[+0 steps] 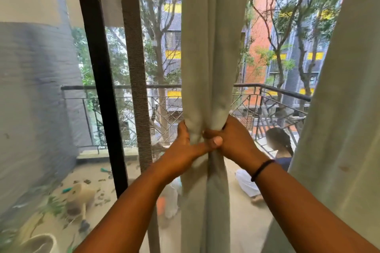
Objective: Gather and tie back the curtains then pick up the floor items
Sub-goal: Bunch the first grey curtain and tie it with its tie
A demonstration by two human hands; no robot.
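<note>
**Hands cinching the middle curtain**

Curtain (209,51) fabric is hanging straight down the centre of the view and is being squeezed into a narrow waist between both hands. The left hand (185,144) is gripping the bundle from the left side, fingers curling up round the cloth and the thumb reaching across the front. The right hand (228,139) is wrapping round from the right, its fingers going behind the gathered folds and its thumb crossing the front to overlap the left thumb. Together they are closing a full ring round the cloth, so neither hand is open; nothing else is showing in either grip. Above the hands the fabric is flaring out wide; below them it is falling in loose pleats between the forearms. A dark band (262,170) is sitting on the right wrist.

A second curtain (337,109) is hanging at the right edge, well apart from the hands and untouched. Left of the gathered bundle a dark frame (98,80) is standing upright, with a mesh screen beside it. Beyond the glass a railing (271,91) is running across a balcony, where a person (279,150) is sitting just right of the right wrist. Scattered leaves and a pale pot (81,195) are lying on the balcony floor at lower left, blurred.
</note>
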